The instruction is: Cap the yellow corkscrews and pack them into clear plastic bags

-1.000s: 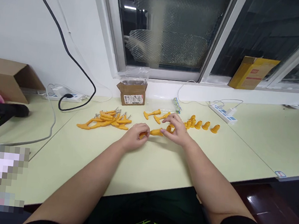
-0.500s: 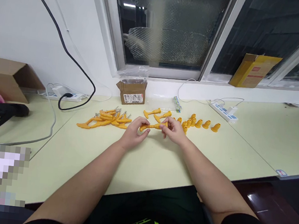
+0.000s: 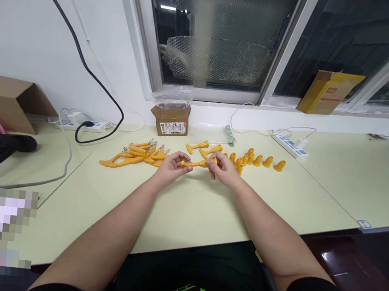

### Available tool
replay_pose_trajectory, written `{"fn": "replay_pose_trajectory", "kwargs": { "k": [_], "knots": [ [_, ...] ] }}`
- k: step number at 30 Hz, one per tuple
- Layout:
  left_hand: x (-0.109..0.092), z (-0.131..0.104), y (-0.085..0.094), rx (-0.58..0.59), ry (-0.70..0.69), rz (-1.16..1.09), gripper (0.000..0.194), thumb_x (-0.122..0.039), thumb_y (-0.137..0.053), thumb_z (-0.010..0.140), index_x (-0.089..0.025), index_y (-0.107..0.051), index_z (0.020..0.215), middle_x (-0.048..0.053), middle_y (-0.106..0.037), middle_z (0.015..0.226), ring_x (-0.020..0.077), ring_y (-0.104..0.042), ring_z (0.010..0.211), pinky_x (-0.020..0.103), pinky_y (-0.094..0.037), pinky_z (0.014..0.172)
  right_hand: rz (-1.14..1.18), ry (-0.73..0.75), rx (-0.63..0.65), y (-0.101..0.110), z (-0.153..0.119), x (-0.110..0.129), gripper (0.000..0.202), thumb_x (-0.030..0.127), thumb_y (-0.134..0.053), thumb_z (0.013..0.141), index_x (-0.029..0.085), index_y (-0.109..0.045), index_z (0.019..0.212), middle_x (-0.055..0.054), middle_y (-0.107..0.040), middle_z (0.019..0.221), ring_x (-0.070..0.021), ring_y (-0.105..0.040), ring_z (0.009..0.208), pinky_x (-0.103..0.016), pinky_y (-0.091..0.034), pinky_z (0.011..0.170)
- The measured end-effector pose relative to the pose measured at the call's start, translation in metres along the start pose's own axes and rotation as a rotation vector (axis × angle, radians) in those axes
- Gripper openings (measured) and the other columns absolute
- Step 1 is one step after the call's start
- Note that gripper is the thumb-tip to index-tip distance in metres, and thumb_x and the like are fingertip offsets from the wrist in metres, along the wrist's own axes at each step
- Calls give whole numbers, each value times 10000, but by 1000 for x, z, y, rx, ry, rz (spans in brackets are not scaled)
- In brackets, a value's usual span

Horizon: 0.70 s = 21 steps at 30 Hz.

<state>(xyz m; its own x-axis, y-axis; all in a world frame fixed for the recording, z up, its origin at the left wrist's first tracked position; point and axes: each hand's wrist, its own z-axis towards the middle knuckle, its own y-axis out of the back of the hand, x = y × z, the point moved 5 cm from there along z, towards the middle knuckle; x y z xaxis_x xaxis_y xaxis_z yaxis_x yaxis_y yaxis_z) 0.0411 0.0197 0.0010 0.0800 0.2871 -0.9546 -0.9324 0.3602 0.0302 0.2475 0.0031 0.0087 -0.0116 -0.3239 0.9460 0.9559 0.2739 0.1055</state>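
Note:
Between my two hands, just above the table, is a yellow plastic T-handled piece point(image 3: 197, 164) held roughly level. My left hand point(image 3: 171, 168) closes its fingers around the handle end. My right hand point(image 3: 225, 168) pinches the wider end, partly hiding it. Two similar yellow T-handled pieces point(image 3: 211, 151) lie just beyond my hands. To the left sits a heap of yellow handle parts point(image 3: 138, 156) with small metal springs point(image 3: 153, 143) sticking up. Right of my right hand stand several yellow flared caps point(image 3: 257, 160).
A small open cardboard box point(image 3: 172, 121) and a clear plastic bag point(image 3: 209, 133) lie by the wall. Power strips point(image 3: 290, 146) with cables stand at both sides. A black cable point(image 3: 115, 105) hangs down at the left. A yellow carton point(image 3: 330, 92) leans on the window.
My left hand has shifted slightly left and the held yellow piece has turned a little, its crossbar now seen more end-on. My right hand keeps its pinch.

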Motion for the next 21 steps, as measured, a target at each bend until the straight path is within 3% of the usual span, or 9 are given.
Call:
{"fn": "replay_pose_trajectory", "kwargs": {
  "k": [4,9,12,17,21],
  "knots": [
    [0,0,0,6,37,-30,386,-352,-885,751,-191,-614,973,5,-605,996,103,-649,824,247,-539,792,-7,7,5,0,0,1,357,562,-652,914,257,-469,921,82,-569,622,-107,-521,451,-241,-425,453],
    [-5,-3,-4,47,156,-112,448,-397,-863,789,-212,-575,1077,-17,-645,851,139,-692,816,314,-550,865,-100,41,-11,2,-1,1,345,556,-654,913,254,-489,942,74,-558,620,-118,-518,461,-251,-402,468],
    [-7,-5,-4,70,248,-177,521,-412,-847,812,-237,-533,1189,-14,-674,792,142,-685,782,321,-555,834,-223,77,-36,2,-2,2,321,544,-645,924,254,-512,962,61,-556,625,-126,-513,482,-257,-387,487],
    [-10,-7,-5,87,392,-279,606,-364,-863,801,-260,-540,1303,22,-722,864,122,-675,747,289,-562,789,-398,156,-46,1,-4,11,276,505,-615,954,243,-528,948,49,-534,621,-134,-492,520,-264,-350,519],
    [-11,-8,-6,54,520,-371,506,-285,-856,808,-225,-604,1243,31,-708,828,96,-653,682,220,-556,692,-509,244,-38,-1,-6,20,250,470,-604,967,231,-536,955,49,-495,624,-136,-456,540,-271,-349,546]
  ]
}}
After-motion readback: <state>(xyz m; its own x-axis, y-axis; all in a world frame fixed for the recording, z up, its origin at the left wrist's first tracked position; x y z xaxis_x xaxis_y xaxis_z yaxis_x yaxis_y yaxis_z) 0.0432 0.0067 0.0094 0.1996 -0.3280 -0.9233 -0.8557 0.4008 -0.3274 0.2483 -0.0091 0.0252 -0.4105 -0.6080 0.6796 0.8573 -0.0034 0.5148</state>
